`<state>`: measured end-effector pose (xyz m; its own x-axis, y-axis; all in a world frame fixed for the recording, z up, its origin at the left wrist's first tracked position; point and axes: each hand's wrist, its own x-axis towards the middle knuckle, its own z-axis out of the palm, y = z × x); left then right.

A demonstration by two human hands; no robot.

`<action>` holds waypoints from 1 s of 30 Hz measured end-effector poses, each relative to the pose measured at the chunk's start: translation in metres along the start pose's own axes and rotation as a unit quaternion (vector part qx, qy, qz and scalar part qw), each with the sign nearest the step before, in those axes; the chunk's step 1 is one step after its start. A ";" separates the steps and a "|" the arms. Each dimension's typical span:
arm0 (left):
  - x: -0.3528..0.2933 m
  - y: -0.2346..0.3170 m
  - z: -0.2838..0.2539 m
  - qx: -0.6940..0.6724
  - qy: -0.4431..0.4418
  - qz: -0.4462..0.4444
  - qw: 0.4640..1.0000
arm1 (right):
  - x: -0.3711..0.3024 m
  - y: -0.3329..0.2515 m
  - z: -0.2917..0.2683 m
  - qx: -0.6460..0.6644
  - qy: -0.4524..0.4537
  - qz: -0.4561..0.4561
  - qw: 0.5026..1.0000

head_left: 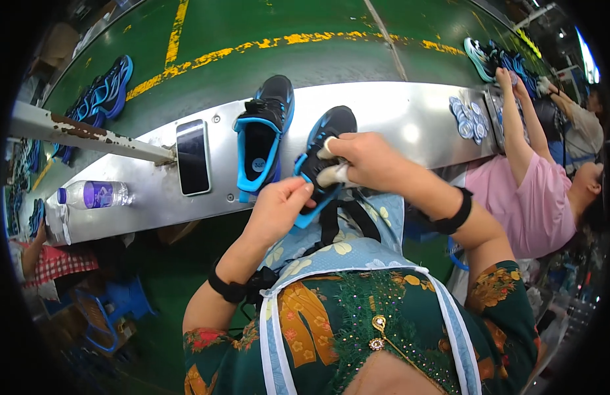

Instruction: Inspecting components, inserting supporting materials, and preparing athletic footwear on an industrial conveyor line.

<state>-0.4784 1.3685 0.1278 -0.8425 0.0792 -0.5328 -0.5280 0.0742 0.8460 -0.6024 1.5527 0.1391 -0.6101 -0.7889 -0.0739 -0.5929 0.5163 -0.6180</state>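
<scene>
In front of me a black sneaker with bright blue trim [332, 124] is tilted at the bench's near edge. My left hand [280, 205] is closed at its heel end, thumb and forefinger pinched by the blue collar. Over the tongue and lace area lies my right hand [369, 158], fingers curled onto the shoe, white covers on the thumb and a finger. Exactly what part the right fingers pinch is hidden. Just left stands the matching sneaker [276, 99], toe pointing away, a round pale sticker [258, 164] on its insole.
A phone [194, 158] and a water bottle [94, 195] lie on the metal bench [153, 214] to the left, near a rusty white post [88, 131]. Round stickers [469, 120] are piled at right. A co-worker in pink [522, 204] reaches across there. More sneakers [107, 92] stand beyond.
</scene>
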 end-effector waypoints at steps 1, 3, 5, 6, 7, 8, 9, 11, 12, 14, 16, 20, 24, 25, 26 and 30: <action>-0.004 0.006 -0.007 0.013 -0.021 -0.018 1.000 | 0.009 0.005 -0.016 0.049 -0.101 -0.008 0.994; -0.013 0.019 -0.025 0.063 0.061 0.049 0.995 | 0.032 0.032 -0.033 0.139 -0.193 -0.083 0.968; -0.013 0.022 -0.047 0.128 0.223 0.123 0.959 | 0.060 0.026 -0.047 0.137 -0.113 0.002 0.984; -0.006 0.017 -0.059 0.140 0.304 0.132 0.933 | 0.078 0.015 -0.051 0.116 -0.066 -0.002 0.991; 0.008 0.001 -0.069 0.168 0.337 0.193 0.906 | 0.092 0.019 -0.042 0.144 -0.065 -0.030 0.987; 0.018 -0.008 -0.069 0.177 0.338 0.147 0.913 | 0.107 0.023 -0.027 0.173 -0.066 -0.060 0.981; 0.027 -0.018 -0.070 0.206 0.329 0.152 0.909 | 0.120 0.011 -0.016 0.174 -0.111 -0.072 0.976; 0.046 -0.030 -0.078 0.234 0.331 0.106 0.908 | 0.132 0.006 0.012 0.123 -0.137 -0.177 0.967; 0.049 -0.032 -0.085 0.234 0.334 0.105 0.907 | 0.132 0.005 0.025 0.071 -0.136 -0.232 0.960; 0.045 -0.036 -0.091 -0.124 0.243 0.015 0.962 | 0.122 -0.012 0.011 0.041 -0.166 -0.203 0.964; 0.043 -0.024 -0.078 -0.068 0.271 0.021 0.960 | 0.121 -0.013 0.006 -0.058 -0.180 -0.157 0.969; 0.025 0.004 -0.063 -0.060 0.279 0.092 0.954 | 0.122 0.014 0.019 0.137 -0.148 -0.163 0.966; 0.022 0.007 -0.065 -0.077 0.089 -0.044 0.992 | 0.113 0.013 0.016 0.295 -0.115 -0.122 0.941; 0.024 0.000 -0.058 -0.071 0.123 -0.027 0.990 | 0.107 0.007 0.025 0.206 -0.065 -0.118 0.969; 0.026 -0.006 -0.053 -0.064 0.156 -0.010 0.986 | 0.100 0.000 0.032 0.062 0.004 -0.144 0.988; 0.033 -0.027 -0.048 0.000 0.195 0.085 0.977 | 0.102 -0.016 0.022 -0.058 -0.030 -0.067 0.996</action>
<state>-0.4973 1.3214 0.0888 -0.8944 -0.2947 -0.3363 -0.3770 0.0926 0.9216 -0.6435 1.4564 0.1239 -0.4912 -0.8698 -0.0461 -0.7255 0.4379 -0.5309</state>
